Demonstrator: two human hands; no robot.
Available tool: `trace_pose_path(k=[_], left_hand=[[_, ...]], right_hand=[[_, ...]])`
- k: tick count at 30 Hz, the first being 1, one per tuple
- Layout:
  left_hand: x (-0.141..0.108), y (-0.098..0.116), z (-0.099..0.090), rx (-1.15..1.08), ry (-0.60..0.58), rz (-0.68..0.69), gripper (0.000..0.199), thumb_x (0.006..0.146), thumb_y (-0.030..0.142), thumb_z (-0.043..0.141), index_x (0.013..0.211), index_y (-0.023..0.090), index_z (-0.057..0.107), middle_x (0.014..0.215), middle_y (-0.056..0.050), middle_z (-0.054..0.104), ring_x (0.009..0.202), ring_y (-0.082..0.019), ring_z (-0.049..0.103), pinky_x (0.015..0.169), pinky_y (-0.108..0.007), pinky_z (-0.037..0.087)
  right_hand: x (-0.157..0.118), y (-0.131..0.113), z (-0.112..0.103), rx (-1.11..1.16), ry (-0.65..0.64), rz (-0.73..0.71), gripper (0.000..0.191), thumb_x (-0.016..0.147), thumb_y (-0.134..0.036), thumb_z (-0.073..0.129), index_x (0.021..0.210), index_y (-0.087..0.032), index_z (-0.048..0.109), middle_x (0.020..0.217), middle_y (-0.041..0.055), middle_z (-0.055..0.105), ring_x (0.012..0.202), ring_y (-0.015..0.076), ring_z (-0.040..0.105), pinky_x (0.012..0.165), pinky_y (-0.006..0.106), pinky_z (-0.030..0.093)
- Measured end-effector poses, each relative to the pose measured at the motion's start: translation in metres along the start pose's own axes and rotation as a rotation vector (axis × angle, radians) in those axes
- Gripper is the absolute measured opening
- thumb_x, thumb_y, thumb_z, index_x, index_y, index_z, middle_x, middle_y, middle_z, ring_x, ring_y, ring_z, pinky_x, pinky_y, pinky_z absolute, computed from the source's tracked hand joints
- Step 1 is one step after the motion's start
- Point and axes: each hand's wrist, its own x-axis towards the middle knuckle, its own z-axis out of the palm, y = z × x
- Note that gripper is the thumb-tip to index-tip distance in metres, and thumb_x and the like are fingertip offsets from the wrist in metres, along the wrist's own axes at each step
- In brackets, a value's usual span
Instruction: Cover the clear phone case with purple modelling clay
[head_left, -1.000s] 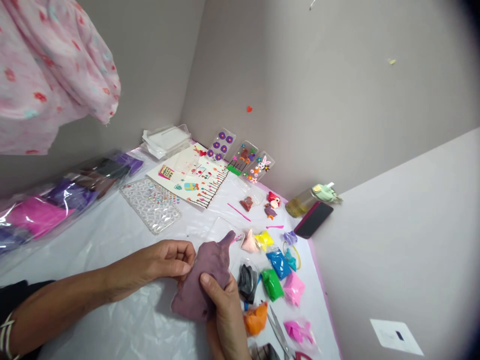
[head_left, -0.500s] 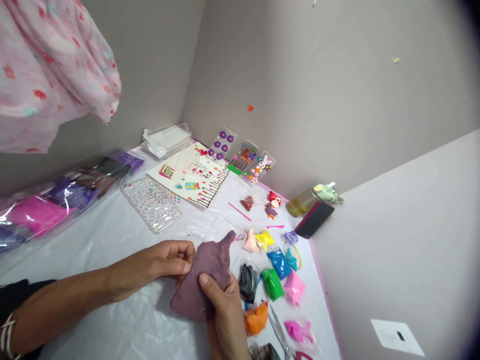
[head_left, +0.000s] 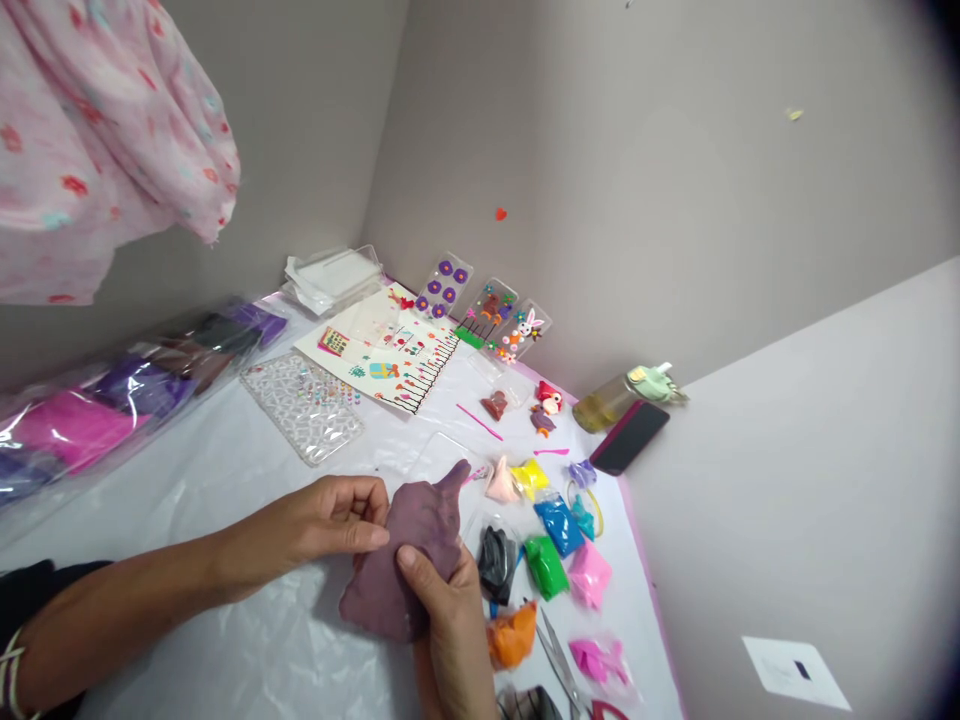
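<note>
A flattened slab of dull purple modelling clay (head_left: 401, 575) is held up above the table, with a narrow stub sticking out at its upper right. My right hand (head_left: 454, 620) grips it from the lower right, thumb pressed on the face and the other fingers hidden behind. At the left edge, my left hand (head_left: 341, 515) has its fingers curled, and its thumb lies on the clay's margin. A clear phone case (head_left: 442, 455) lies partly behind the slab.
Right of the clay lie packets of coloured clay, including black (head_left: 497, 563), green (head_left: 546, 568) and orange (head_left: 513, 638), and scissors (head_left: 559, 660). Farther back are a drawing (head_left: 360, 345), a glittery case (head_left: 300, 410), a phone (head_left: 630, 438) and a bottle (head_left: 606, 402). Bagged clay (head_left: 82, 425) lies left.
My left thumb has shifted slightly right and further onto the clay's edge. My right hand and the slab are nearly unmoved.
</note>
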Motion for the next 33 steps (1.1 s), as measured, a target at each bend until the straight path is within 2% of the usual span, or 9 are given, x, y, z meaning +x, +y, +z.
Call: trace_pose_path(k=[5, 11, 17, 21, 33], left_hand=[[0.0004, -0.0023, 0.0005, -0.022, 0.007, 0.029, 0.039, 0.083, 0.054, 0.074, 0.081, 0.020, 0.056, 0.075, 0.004, 0.053, 0.074, -0.016, 0.046, 0.069, -0.026, 0.036], [0.0013, -0.0057, -0.0007, -0.154, -0.014, 0.032, 0.036, 0.086, 0.050, 0.075, 0.085, 0.018, 0.059, 0.077, 0.004, 0.057, 0.074, -0.014, 0.048, 0.072, -0.024, 0.037], [-0.0010, -0.0039, -0.0048, -0.258, -0.025, 0.007, 0.027, 0.092, 0.044, 0.070, 0.096, 0.017, 0.066, 0.089, -0.001, 0.063, 0.086, -0.016, 0.054, 0.085, -0.028, 0.042], [-0.0007, -0.0033, -0.0064, -0.258, -0.022, 0.006, 0.022, 0.089, 0.038, 0.073, 0.092, 0.017, 0.067, 0.084, 0.000, 0.063, 0.082, -0.016, 0.054, 0.080, -0.026, 0.042], [-0.0009, -0.0036, -0.0035, -0.254, 0.009, 0.018, 0.023, 0.088, 0.039, 0.072, 0.087, 0.018, 0.063, 0.080, 0.002, 0.061, 0.077, -0.015, 0.050, 0.077, -0.026, 0.041]], right_hand=[[-0.0002, -0.0020, 0.0004, -0.005, -0.003, -0.001, 0.045, 0.066, -0.034, 0.091, 0.105, -0.016, 0.075, 0.092, 0.0068, 0.081, 0.078, 0.0238, 0.074, 0.073, 0.035, 0.059], [-0.0025, -0.0054, 0.0021, -0.006, -0.058, 0.023, 0.043, 0.068, -0.033, 0.090, 0.105, -0.016, 0.076, 0.097, 0.0078, 0.082, 0.082, 0.0239, 0.075, 0.078, 0.034, 0.058], [-0.0019, -0.0028, 0.0000, 0.020, -0.062, 0.030, 0.046, 0.066, -0.033, 0.092, 0.107, -0.016, 0.077, 0.096, 0.0074, 0.081, 0.084, 0.0224, 0.074, 0.078, 0.031, 0.057], [-0.0009, -0.0009, -0.0026, 0.009, -0.082, 0.044, 0.046, 0.065, -0.033, 0.092, 0.105, -0.016, 0.077, 0.089, 0.0053, 0.080, 0.077, 0.0199, 0.072, 0.073, 0.028, 0.056], [-0.0002, 0.0004, -0.0026, -0.027, -0.087, 0.022, 0.044, 0.065, -0.033, 0.093, 0.103, -0.017, 0.077, 0.095, 0.0057, 0.080, 0.082, 0.0210, 0.072, 0.077, 0.030, 0.055]])
